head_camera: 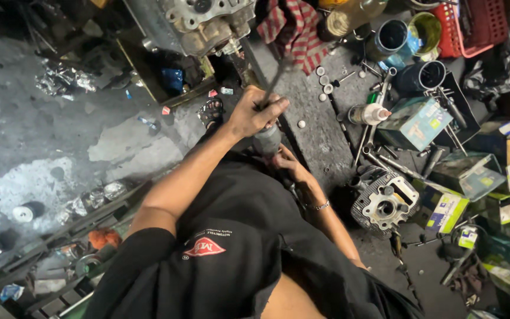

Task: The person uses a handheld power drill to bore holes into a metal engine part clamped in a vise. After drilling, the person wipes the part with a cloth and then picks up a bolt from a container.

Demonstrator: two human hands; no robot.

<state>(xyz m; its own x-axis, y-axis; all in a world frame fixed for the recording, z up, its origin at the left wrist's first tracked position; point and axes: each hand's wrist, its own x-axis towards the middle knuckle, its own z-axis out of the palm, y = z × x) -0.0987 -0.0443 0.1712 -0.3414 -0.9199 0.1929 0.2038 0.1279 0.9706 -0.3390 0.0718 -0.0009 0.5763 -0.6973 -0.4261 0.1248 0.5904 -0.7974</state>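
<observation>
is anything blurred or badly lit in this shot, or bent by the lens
Head view: the thin rod above the left hand smears with motion blur; the right hand sits in shadow; top-left corner is nearly black; edges bow outward, wide-angle style.

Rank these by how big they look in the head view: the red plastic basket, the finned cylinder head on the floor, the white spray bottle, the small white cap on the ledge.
Largest to smallest:
1. red plastic basket, though the frame cuts it off
2. finned cylinder head, close to the basket, so this order is unsure
3. white spray bottle
4. small white cap
</observation>
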